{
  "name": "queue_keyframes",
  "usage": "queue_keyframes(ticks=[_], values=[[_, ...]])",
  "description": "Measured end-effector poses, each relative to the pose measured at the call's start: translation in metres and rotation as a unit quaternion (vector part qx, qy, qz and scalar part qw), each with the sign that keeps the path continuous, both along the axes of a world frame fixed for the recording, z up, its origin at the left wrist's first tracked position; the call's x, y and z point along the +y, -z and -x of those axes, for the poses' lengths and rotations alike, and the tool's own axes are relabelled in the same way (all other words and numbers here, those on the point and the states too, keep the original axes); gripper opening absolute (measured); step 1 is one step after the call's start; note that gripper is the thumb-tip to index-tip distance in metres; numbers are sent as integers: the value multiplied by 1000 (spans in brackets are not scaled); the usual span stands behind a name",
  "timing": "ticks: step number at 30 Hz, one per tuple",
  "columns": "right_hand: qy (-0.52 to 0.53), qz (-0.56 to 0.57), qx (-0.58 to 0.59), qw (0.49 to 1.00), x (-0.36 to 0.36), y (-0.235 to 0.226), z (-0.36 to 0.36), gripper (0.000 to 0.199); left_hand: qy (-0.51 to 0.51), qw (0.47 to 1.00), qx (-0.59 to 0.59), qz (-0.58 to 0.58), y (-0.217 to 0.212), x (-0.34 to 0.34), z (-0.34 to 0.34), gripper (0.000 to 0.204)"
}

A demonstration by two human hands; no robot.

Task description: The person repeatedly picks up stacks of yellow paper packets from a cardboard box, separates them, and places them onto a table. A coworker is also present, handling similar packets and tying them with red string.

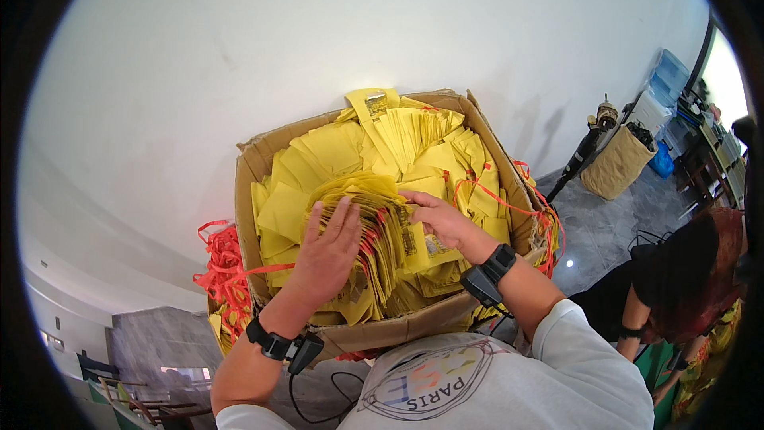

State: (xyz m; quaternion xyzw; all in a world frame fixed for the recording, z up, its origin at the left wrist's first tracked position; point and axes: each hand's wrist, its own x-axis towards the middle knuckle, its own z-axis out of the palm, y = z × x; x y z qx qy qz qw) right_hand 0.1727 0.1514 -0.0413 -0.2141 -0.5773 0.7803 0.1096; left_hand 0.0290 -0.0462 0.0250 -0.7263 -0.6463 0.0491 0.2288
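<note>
A large cardboard box (243, 167) in front of me is heaped with flat yellow packets (322, 147). Near the box's front, a thick row of yellow packets (378, 231) stands on edge, fanned out, with bits of red ribbon between them. My left hand (328, 251) lies along the row's left side, fingers stretched out. On the other side, my right hand (440, 221) has its fingers curled at the upper edge of a printed yellow packet (414, 245). The fingertips there are partly hidden.
Red ribbons (223, 267) spill beside the box at the left; another red ribbon (497, 197) crosses its right side. Beyond stand a brown bag (617, 161) and a water dispenser (652, 111). A co-worker (676, 279) bends over at the lower right. A white wall rises behind.
</note>
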Motion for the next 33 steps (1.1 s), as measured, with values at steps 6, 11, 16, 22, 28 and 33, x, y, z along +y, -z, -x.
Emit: queue_keyframes(ticks=[6, 11, 16, 22, 28, 33], values=[[18, -35, -14, 999, -7, -3, 8, 53, 55, 998, -5, 5, 0, 10, -5, 52], [15, -88, -19, 996, -5, 2, 17, 50, 47, 998, -25, 11, 6, 13, 2, 53], [25, -58, -26, 998, 0, 10, 27, 46, 37, 999, -15, 19, 6, 5, 13, 56], [38, -236, -27, 971, 0, 28, 50, 47, 18, 998, -49, 37, 1, 8, 24, 56], [1, -212, -14, 977, -6, 10, 50, 48, 48, 997, -48, 20, 6, 3, 32, 42], [-50, -261, -17, 964, -16, -17, 53, 55, 112, 994, -9, -5, 9, 0, 32, 35]])
